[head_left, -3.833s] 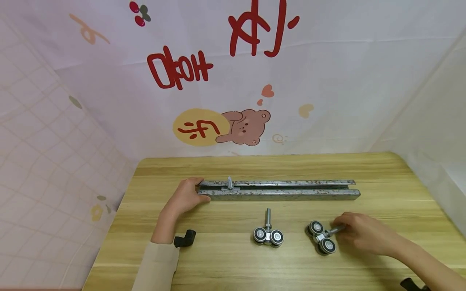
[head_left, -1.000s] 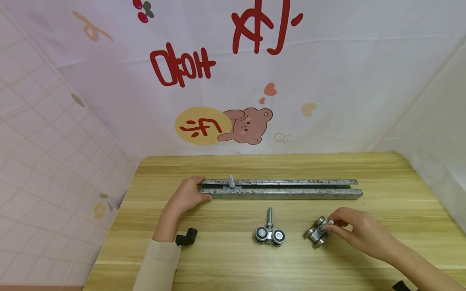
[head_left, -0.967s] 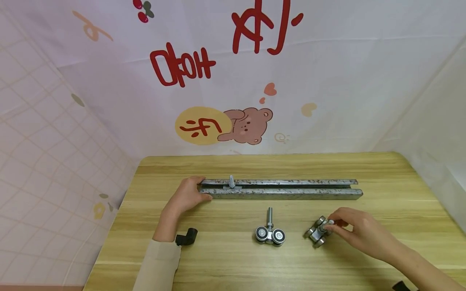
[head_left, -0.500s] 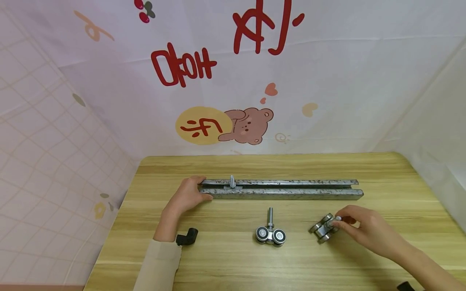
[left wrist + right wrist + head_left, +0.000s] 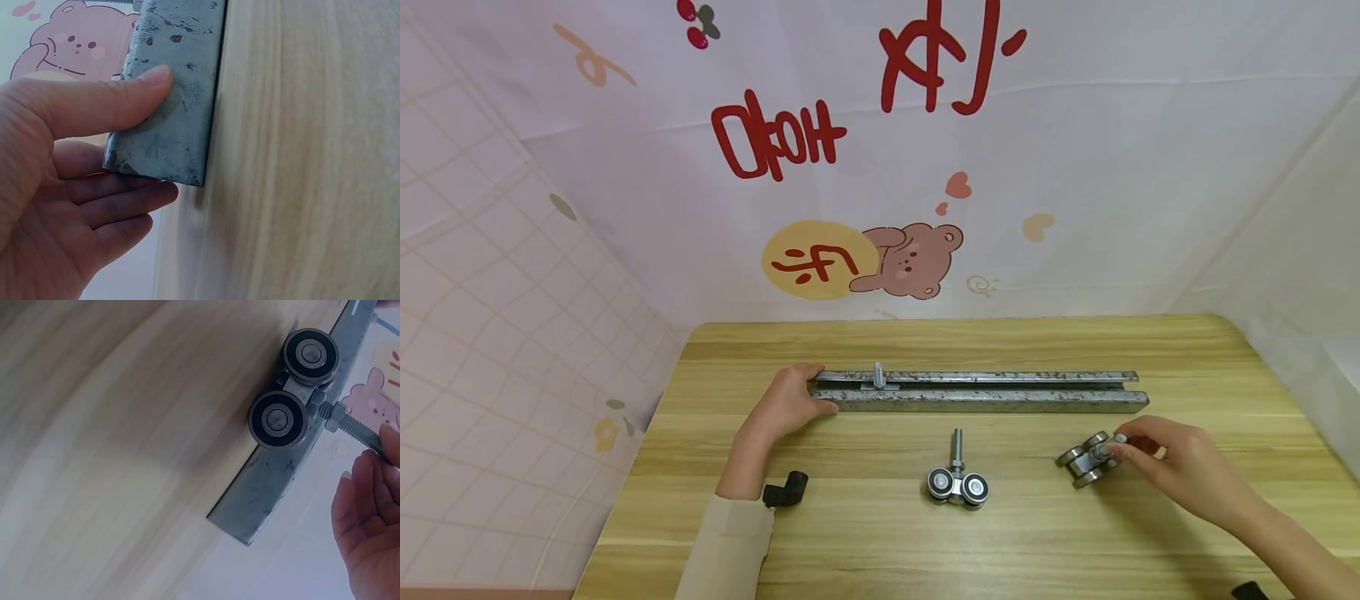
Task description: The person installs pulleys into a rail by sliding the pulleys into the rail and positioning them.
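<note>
A long speckled metal channel track lies across the table, its slot facing up. My left hand grips its left end; in the left wrist view the thumb presses the side wall. Inside the slot, near that end, sits a fitting with an upright bolt. My right hand pinches the threaded bolt of a roller trolley, wheels low and bolt pointing up, in front of the track's right end. A second roller trolley lies on the table between the hands, bolt pointing away.
The wooden table meets a white printed cloth backdrop at the back. A black elbow-shaped piece shows beside the left sleeve. Another black piece shows by the right forearm.
My right hand has turned the trolley from lying flat to bolt-up and carried it rightward and slightly back, towards the track's right end. My left hand keeps its grip on the track.
</note>
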A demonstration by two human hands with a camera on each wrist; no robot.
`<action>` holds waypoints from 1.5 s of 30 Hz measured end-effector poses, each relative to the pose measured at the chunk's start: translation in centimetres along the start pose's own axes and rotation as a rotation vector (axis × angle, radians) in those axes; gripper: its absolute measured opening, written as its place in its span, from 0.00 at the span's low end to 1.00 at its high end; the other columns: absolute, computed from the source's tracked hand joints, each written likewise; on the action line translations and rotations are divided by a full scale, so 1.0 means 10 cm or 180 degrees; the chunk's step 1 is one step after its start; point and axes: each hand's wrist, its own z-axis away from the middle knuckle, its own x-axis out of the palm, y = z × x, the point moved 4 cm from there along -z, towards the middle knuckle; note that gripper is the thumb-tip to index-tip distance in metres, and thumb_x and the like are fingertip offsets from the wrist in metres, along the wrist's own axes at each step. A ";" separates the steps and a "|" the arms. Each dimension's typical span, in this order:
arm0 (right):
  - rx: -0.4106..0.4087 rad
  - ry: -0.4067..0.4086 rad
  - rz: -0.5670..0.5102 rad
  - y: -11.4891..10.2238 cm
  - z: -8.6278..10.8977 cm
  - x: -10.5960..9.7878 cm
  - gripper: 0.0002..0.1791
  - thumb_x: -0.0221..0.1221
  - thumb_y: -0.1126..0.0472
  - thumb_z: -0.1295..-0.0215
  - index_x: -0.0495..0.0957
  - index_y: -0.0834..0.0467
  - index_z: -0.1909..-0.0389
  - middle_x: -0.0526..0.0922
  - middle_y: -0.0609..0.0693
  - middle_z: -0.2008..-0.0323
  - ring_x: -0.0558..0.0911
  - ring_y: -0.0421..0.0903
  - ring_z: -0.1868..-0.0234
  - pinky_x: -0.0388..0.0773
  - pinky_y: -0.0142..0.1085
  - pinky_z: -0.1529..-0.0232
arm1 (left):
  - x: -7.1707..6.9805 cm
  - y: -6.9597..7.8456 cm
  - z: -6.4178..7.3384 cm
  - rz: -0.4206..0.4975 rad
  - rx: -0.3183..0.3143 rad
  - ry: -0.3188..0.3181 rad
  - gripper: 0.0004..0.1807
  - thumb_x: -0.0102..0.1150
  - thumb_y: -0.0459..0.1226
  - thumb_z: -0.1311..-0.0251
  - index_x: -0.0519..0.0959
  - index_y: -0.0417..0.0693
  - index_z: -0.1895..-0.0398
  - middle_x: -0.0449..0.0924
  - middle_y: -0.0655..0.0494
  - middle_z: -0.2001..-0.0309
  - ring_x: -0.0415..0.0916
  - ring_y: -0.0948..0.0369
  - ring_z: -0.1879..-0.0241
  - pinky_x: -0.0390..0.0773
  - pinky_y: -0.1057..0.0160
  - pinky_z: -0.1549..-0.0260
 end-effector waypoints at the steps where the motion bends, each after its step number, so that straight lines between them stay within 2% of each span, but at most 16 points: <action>1: 0.0039 0.0005 0.0023 0.02 0.01 -0.01 0.24 0.79 0.75 0.57 0.85 0.45 0.65 0.84 0.33 0.71 0.79 0.28 0.73 0.71 0.21 0.77 | 0.00 0.00 0.00 -0.0001 0.0007 -0.0002 0.42 0.79 0.38 0.41 0.70 0.32 0.26 0.72 0.35 0.29 0.66 0.40 0.27 0.72 0.41 0.33; 13: 0.0329 0.0132 0.0206 0.22 0.15 -0.15 0.21 0.78 0.75 0.56 0.87 0.48 0.66 0.85 0.35 0.73 0.79 0.28 0.73 0.71 0.21 0.77 | 0.00 0.00 0.01 0.0028 -0.0018 -0.0018 0.43 0.79 0.38 0.42 0.70 0.33 0.25 0.71 0.35 0.28 0.68 0.40 0.28 0.75 0.41 0.36; 20: 0.0619 0.0088 0.0255 0.30 0.18 -0.24 0.15 0.77 0.72 0.49 0.87 0.52 0.65 0.85 0.36 0.73 0.78 0.27 0.72 0.71 0.22 0.78 | 0.01 0.01 0.00 0.0036 -0.0014 -0.0016 0.43 0.79 0.38 0.42 0.70 0.33 0.26 0.71 0.35 0.29 0.69 0.41 0.30 0.76 0.42 0.37; 25: 0.0733 0.0079 0.0238 0.34 0.20 -0.29 0.12 0.75 0.72 0.45 0.87 0.55 0.63 0.85 0.38 0.74 0.77 0.28 0.74 0.69 0.23 0.80 | 0.00 0.02 0.00 0.0036 -0.0024 -0.0019 0.43 0.78 0.38 0.41 0.70 0.33 0.25 0.70 0.35 0.28 0.69 0.40 0.30 0.76 0.42 0.37; 32: 0.0764 0.0112 0.0289 0.42 0.23 -0.30 0.11 0.75 0.73 0.46 0.87 0.59 0.62 0.85 0.42 0.74 0.76 0.27 0.75 0.69 0.23 0.80 | 0.00 0.01 0.00 0.0024 -0.0057 -0.0032 0.43 0.78 0.38 0.41 0.69 0.33 0.25 0.69 0.35 0.27 0.68 0.40 0.28 0.74 0.41 0.35; 37: 0.0757 0.0164 0.0361 0.50 0.27 -0.33 0.12 0.75 0.74 0.46 0.87 0.64 0.61 0.87 0.50 0.73 0.76 0.26 0.75 0.71 0.21 0.79 | 0.00 0.01 0.01 0.0027 -0.0079 -0.0040 0.43 0.78 0.38 0.41 0.69 0.34 0.25 0.70 0.35 0.27 0.68 0.40 0.29 0.75 0.41 0.35; 45: 0.0567 0.0415 0.0454 0.61 0.28 -0.42 0.14 0.76 0.78 0.54 0.87 0.65 0.65 0.88 0.57 0.73 0.77 0.22 0.74 0.74 0.19 0.77 | 0.02 0.01 0.02 0.0036 -0.0057 -0.0008 0.43 0.78 0.37 0.41 0.70 0.33 0.25 0.71 0.35 0.29 0.69 0.40 0.29 0.75 0.41 0.36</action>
